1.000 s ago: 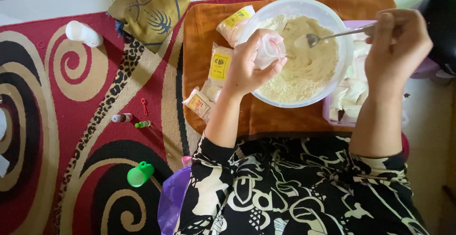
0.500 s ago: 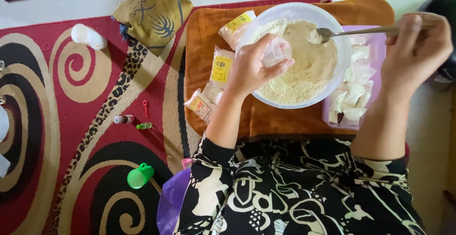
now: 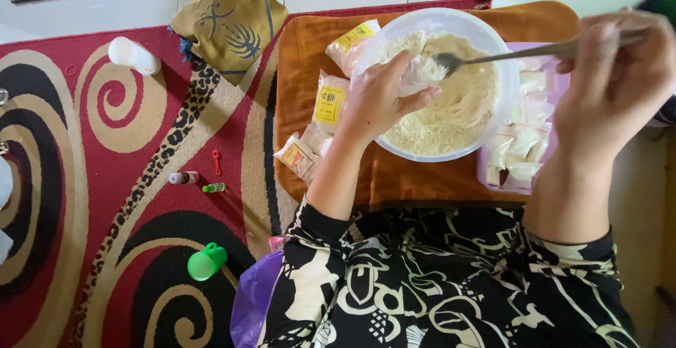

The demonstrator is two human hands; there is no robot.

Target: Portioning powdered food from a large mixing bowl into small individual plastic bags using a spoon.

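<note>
A clear round bowl (image 3: 501,52) of pale flour-like powder (image 3: 451,109) sits on an orange cloth (image 3: 394,179). My left hand (image 3: 380,98) holds a small clear plastic bag (image 3: 417,73) open over the bowl. My right hand (image 3: 616,73) grips a metal spoon (image 3: 493,56) by the handle, its head at the bag's mouth. Filled packets with yellow labels (image 3: 329,102) lie on the cloth left of the bowl.
A purple tray of white bags (image 3: 524,144) stands right of the bowl. On the red patterned rug (image 3: 91,179) lie a green cup (image 3: 206,261), a white bottle (image 3: 132,55), small vials (image 3: 184,177) and a brown pouch (image 3: 229,21).
The spoon has lifted out of the powder and moved left to the bag's mouth. My left hand has stayed over the bowl with the bag.
</note>
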